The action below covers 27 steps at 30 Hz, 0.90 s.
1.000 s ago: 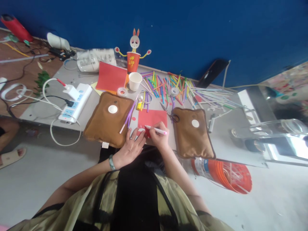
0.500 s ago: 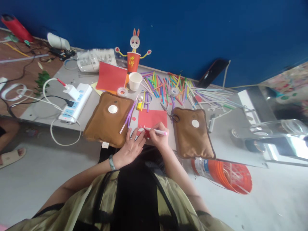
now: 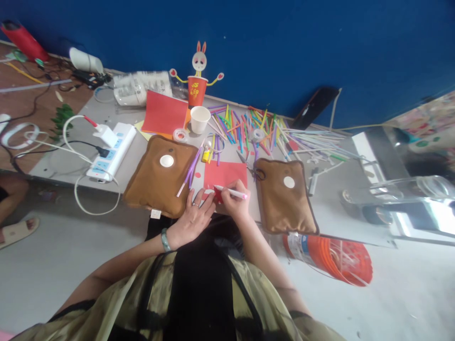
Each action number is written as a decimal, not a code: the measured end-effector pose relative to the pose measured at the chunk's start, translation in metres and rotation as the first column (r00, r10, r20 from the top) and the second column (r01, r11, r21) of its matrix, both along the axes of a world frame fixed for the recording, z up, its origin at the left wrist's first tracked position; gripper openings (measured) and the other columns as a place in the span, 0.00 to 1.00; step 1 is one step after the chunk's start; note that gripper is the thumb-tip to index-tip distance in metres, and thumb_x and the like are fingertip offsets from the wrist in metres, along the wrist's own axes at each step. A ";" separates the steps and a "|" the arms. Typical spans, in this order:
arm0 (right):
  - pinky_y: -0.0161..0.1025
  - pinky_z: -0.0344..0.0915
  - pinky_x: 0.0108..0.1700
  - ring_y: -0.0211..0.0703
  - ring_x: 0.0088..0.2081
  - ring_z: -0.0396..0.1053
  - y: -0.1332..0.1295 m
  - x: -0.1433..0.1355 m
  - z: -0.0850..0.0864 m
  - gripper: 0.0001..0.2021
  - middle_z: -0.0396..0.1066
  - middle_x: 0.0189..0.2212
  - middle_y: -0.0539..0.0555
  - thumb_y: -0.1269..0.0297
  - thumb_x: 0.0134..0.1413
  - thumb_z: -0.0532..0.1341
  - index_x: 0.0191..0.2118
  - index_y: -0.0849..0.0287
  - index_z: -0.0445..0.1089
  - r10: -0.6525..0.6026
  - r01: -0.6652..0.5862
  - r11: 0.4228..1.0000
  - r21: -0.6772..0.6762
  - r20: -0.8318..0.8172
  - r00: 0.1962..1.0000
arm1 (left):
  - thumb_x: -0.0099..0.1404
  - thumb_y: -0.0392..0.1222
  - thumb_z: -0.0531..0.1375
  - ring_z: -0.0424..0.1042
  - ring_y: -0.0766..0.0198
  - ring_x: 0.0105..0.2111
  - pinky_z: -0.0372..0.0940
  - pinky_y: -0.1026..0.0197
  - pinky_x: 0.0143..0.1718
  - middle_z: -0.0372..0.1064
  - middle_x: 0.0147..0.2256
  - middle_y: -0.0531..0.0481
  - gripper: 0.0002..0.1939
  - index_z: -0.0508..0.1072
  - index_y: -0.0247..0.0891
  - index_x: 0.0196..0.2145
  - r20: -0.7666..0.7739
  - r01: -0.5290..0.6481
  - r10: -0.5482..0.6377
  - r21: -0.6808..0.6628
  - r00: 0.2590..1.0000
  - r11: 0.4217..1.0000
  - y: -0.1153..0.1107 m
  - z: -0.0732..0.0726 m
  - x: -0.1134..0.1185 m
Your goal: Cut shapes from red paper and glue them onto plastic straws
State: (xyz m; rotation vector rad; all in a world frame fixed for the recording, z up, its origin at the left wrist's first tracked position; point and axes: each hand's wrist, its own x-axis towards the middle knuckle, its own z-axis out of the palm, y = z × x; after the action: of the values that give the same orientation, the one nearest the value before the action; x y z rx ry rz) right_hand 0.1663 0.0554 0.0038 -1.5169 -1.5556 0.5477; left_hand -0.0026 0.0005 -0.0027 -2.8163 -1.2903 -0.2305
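A red sheet of paper [image 3: 225,173] lies at the front of the table. My right hand [image 3: 236,201] is closed around a white marker pen [image 3: 234,192] with a pink end, its tip at the paper's lower part. My left hand [image 3: 194,217], a ring on one finger, lies flat with fingers spread at the paper's lower left corner. Small white pieces show by its fingertips, too small to make out. To its left is a brown hot-water bag [image 3: 153,182] with purple straws [image 3: 190,171] on it. Scissors [image 3: 251,168] lie right of the paper, partly under a second brown bag [image 3: 288,203].
Behind the paper are a white paper cup [image 3: 200,120], a glue bottle [image 3: 206,154] and many coloured straws [image 3: 245,125]. A red cup with a rabbit figure [image 3: 196,91] stands by the wall. A power strip [image 3: 112,151] sits left; an orange bucket [image 3: 329,258] is below, right.
The marker's tip has shifted very slightly on the red paper, and my right hand has moved a little with it. My left hand stays in place.
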 end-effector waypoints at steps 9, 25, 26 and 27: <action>0.33 0.60 0.24 0.35 0.19 0.61 0.000 0.000 0.000 0.05 0.66 0.18 0.45 0.67 0.47 0.57 0.24 0.54 0.59 0.004 -0.004 1.000 -0.004 0.001 1.000 | 0.71 0.44 0.51 0.52 0.35 0.65 0.47 0.28 0.64 0.55 0.65 0.36 0.21 0.66 0.33 0.57 0.007 -0.006 0.006 0.007 1.000 1.000 0.000 -0.004 0.001; 0.33 0.58 0.23 0.35 0.18 0.60 -0.001 0.000 0.001 0.06 0.64 0.17 0.45 0.66 0.48 0.57 0.24 0.54 0.59 -0.015 0.015 1.000 0.013 0.002 1.000 | 0.71 0.43 0.51 0.53 0.34 0.64 0.47 0.27 0.63 0.57 0.64 0.37 0.21 0.66 0.32 0.57 -0.001 0.009 -0.009 0.021 1.000 1.000 0.000 0.000 0.000; 0.33 0.58 0.23 0.35 0.19 0.60 -0.001 0.000 0.001 0.06 0.65 0.17 0.45 0.66 0.48 0.57 0.24 0.54 0.59 -0.014 0.014 1.000 0.007 -0.001 1.000 | 0.71 0.43 0.50 0.53 0.34 0.64 0.47 0.27 0.63 0.57 0.64 0.37 0.21 0.66 0.32 0.57 -0.002 0.009 -0.009 0.017 1.000 1.000 0.000 0.000 0.000; 0.33 0.59 0.23 0.35 0.19 0.61 -0.001 0.000 0.001 0.06 0.65 0.18 0.45 0.66 0.48 0.57 0.24 0.54 0.59 -0.011 0.011 1.000 0.002 -0.002 1.000 | 0.71 0.43 0.50 0.53 0.34 0.64 0.47 0.27 0.63 0.57 0.64 0.37 0.21 0.67 0.32 0.57 -0.001 0.007 -0.007 0.014 1.000 1.000 0.000 0.001 0.000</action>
State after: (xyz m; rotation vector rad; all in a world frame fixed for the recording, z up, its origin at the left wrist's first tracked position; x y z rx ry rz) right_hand 0.1663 0.0543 0.0048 -1.5217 -1.5448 0.5408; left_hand -0.0028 0.0009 -0.0021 -2.8098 -1.2737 -0.2366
